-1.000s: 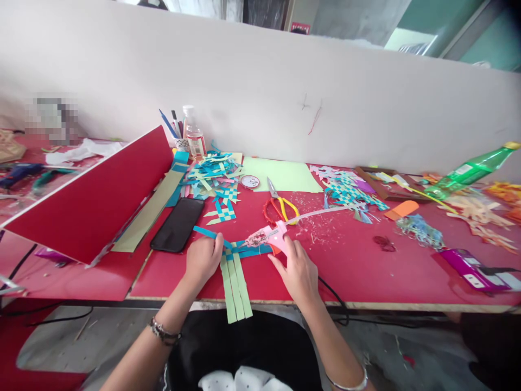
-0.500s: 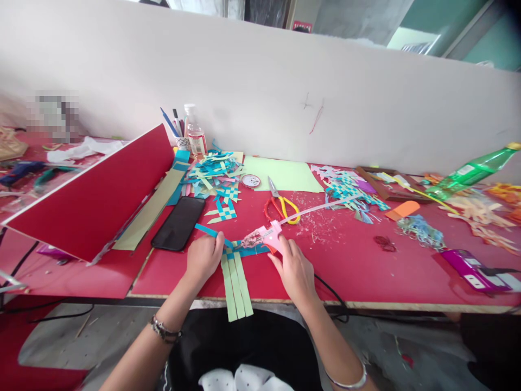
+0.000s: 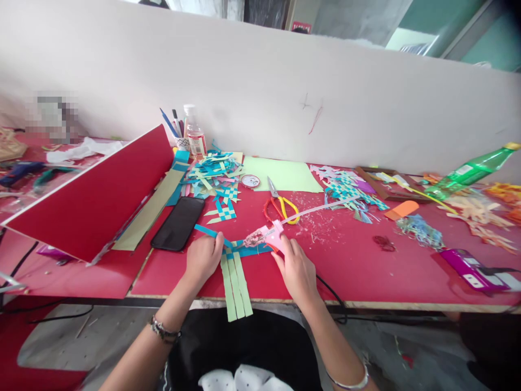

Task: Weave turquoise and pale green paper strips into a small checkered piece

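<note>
My right hand point(image 3: 296, 266) is wrapped round the handle of a pink hot glue gun point(image 3: 266, 237), a long pale glue stick point(image 3: 321, 209) jutting from its back. The nozzle points left, at or just over a small weave of paper strips. Pale green strips point(image 3: 237, 285) hang from this weave past the table's front edge, and blue strips point(image 3: 254, 250) cross it. My left hand point(image 3: 204, 254) is closed at the weave's left side, its fingers pinching a blue paper strip point(image 3: 205, 230). Whether the nozzle touches the paper I cannot tell.
Left lie a black phone point(image 3: 178, 224) and a standing red board point(image 3: 97, 190). Scissors point(image 3: 280, 207), a pile of paper strips point(image 3: 215, 172) and green sheets point(image 3: 285, 174) are behind. A green bottle point(image 3: 472, 172) leans at right, near a purple power strip point(image 3: 472, 274).
The glue gun in my right hand has shifted very slightly to the right. My left hand and the paper weave stay in place.
</note>
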Demonstrator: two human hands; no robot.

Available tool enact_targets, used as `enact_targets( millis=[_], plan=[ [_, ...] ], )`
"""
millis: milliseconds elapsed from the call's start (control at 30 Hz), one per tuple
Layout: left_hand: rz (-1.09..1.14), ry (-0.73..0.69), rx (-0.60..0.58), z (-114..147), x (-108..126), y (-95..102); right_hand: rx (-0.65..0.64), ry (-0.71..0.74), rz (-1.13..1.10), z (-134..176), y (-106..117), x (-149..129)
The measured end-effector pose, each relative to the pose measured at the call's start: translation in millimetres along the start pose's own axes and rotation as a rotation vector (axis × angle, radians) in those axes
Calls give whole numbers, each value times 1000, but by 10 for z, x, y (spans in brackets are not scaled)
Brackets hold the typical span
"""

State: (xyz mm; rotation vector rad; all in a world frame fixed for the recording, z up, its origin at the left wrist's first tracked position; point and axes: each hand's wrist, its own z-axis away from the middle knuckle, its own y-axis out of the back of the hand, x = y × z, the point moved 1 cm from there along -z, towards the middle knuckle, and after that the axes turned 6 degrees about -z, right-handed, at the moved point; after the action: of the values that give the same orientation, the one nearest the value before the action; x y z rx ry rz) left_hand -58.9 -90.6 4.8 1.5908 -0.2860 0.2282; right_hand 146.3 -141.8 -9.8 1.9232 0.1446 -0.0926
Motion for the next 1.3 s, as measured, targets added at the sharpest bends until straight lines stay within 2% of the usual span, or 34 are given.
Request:
enact_targets(
  millis=[833,1300],
  plan=[
    [-24,-14,-7,-4,-11,-3,22,-68,-2,17,101,151],
    [11,-31,36,0,-17,-19,17,-102,50,38,162,284]
  ],
)
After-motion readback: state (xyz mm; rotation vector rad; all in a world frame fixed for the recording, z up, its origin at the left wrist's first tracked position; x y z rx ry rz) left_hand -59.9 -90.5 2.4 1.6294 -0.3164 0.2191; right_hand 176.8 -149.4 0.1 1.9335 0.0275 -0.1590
